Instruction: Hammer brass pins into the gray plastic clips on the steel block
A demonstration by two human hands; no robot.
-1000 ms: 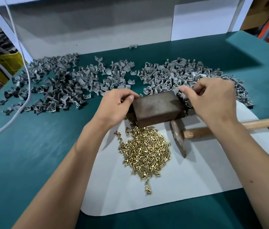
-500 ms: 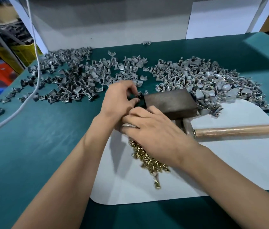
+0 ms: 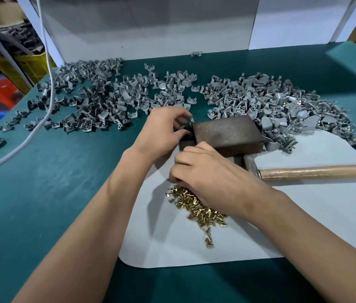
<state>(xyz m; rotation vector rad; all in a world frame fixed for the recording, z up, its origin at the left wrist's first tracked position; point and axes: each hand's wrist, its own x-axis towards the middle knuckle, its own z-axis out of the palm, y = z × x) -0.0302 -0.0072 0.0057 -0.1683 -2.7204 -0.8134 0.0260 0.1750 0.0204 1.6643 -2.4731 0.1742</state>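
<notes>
A rusty brown steel block (image 3: 227, 133) sits at the top of a white mat (image 3: 293, 226). My left hand (image 3: 164, 130) pinches a gray plastic clip (image 3: 184, 127) against the block's left end. My right hand (image 3: 212, 178) lies over the top of a heap of brass pins (image 3: 196, 209), fingers curled down into it; what the fingertips hold is hidden. A hammer (image 3: 317, 171) with a wooden handle lies on the mat just right of my right hand, head near the block.
Two wide heaps of gray clips cover the green table: a left heap (image 3: 98, 101) and a right heap (image 3: 282, 106). A white cable (image 3: 48, 68) hangs down at the left. A white wall panel (image 3: 151, 29) closes the back.
A second ago my right hand was at the clip heap right of the block; it crossed to the pin heap. My left hand stayed at the block's left end.
</notes>
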